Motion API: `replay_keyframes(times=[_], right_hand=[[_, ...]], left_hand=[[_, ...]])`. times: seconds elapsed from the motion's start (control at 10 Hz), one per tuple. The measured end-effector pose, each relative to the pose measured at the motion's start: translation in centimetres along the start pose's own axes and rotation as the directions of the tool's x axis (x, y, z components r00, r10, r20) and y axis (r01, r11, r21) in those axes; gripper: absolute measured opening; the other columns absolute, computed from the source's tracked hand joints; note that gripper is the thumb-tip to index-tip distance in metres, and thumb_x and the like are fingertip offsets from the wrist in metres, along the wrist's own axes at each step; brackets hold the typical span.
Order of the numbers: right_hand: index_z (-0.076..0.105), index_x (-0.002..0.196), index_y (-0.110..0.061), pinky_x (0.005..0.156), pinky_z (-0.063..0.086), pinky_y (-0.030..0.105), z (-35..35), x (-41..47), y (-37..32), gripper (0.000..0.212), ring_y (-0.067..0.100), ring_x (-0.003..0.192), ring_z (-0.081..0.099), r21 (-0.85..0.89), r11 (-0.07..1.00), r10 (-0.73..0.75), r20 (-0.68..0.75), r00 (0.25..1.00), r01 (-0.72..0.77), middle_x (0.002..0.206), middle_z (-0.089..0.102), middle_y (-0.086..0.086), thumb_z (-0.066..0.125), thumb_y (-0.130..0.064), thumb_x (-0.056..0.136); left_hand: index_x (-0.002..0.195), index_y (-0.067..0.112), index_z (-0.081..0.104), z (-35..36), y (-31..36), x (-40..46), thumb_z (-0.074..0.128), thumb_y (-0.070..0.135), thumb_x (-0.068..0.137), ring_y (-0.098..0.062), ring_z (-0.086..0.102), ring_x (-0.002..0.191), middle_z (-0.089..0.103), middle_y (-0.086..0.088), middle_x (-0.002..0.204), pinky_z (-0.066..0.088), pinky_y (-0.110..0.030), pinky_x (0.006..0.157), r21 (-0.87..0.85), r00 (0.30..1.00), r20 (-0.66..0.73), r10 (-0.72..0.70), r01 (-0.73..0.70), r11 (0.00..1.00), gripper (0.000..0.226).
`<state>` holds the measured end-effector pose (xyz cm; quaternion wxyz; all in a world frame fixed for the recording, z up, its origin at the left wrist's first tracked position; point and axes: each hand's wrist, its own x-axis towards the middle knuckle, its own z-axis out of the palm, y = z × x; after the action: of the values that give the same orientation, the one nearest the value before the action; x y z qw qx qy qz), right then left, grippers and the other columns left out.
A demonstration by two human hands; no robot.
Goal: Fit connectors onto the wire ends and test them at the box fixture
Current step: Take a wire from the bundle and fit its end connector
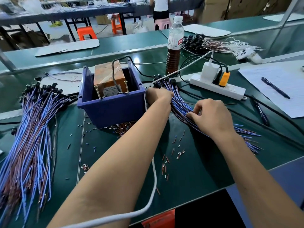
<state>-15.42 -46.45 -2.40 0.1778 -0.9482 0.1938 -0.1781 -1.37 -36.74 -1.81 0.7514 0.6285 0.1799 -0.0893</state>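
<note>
A bundle of blue and brown wires [180, 104] with black connectors at its far end lies right of the blue box fixture [111, 106]. My left hand [158, 96] grips the bundle near its connector end, beside the box's right wall. My right hand [212, 116] has its fingers curled into the middle of the same bundle, pinching wires. An orange-brown block [107, 76] with two upright screws sits inside the box. A larger pile of the same wires [32, 137] lies at the left.
Small loose sleeves [166, 163] are scattered over the green mat. A white power strip [217, 88] with plugs, a bottle [174, 46], paper with a pen [274, 88] and another wire bundle [213, 43] sit beyond. A white cable [153, 178] crosses under my left arm.
</note>
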Motion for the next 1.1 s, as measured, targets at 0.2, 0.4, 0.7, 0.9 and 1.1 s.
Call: replay_keyframes(times=[0.2,0.4,0.7,0.9,1.1], right_hand=[[0.064,0.073,-0.025,0.065,0.043,0.031,0.4,-0.2,-0.6,0.033,0.028,0.075,0.064,-0.004,1.0,0.014,-0.084,0.996,-0.015,0.075,0.068,0.0,0.088,-0.047,0.079],[0.069,0.078,-0.021,0.064,0.053,0.036,0.5,-0.6,-4.6,0.017,0.031,0.073,0.065,0.167,0.973,-0.119,-0.226,0.967,0.159,0.073,0.07,0.002,0.085,-0.028,0.08],[0.065,0.073,-0.015,0.057,0.046,0.03,1.4,-4.2,-12.0,0.018,0.012,0.058,0.054,0.537,0.672,-0.405,-0.309,0.861,0.509,0.064,0.06,-0.008,0.081,-0.008,0.074],[0.064,0.073,-0.017,0.063,0.053,0.04,3.7,-5.8,-19.5,0.02,0.018,0.063,0.06,0.556,0.654,-0.637,0.039,0.77,0.513,0.064,0.062,-0.007,0.081,-0.018,0.081],[0.064,0.083,-0.01,0.072,0.054,0.037,7.3,-6.3,-28.2,0.009,0.036,0.081,0.064,0.413,0.76,-0.645,0.378,0.665,0.502,0.081,0.064,0.012,0.065,-0.016,0.089]], left_hand=[[0.106,0.001,0.07,-0.9,0.0,-1.4,0.054,0.006,0.085,-0.027,0.076,0.085,0.077,-0.013,0.096,0.063,-0.041,0.08,0.346,0.989,0.031,0.143,-0.145,0.927,0.027],[0.074,0.001,0.065,-4.0,0.8,-3.7,0.057,0.0,0.084,-0.027,0.065,0.056,0.067,-0.017,0.07,0.058,-0.029,0.055,0.518,0.946,0.296,0.133,-0.276,0.81,0.013],[0.077,0.016,0.063,-16.4,3.8,-8.3,0.045,0.011,0.101,-0.002,0.042,0.041,0.05,0.004,0.06,0.037,-0.014,0.037,0.265,0.805,0.593,0.006,-0.203,0.943,0.031],[0.067,0.019,0.057,-26.8,4.9,-6.8,0.057,0.013,0.095,-0.01,0.038,0.045,0.047,0.005,0.053,0.028,-0.017,0.04,0.547,0.95,0.287,0.123,-0.268,0.793,0.029],[0.103,0.006,0.067,-32.1,5.4,-2.9,0.055,0.033,0.102,-0.041,0.06,0.104,0.065,-0.021,0.105,0.045,-0.044,0.085,0.993,0.73,-0.069,0.68,-0.013,0.114,0.03]])
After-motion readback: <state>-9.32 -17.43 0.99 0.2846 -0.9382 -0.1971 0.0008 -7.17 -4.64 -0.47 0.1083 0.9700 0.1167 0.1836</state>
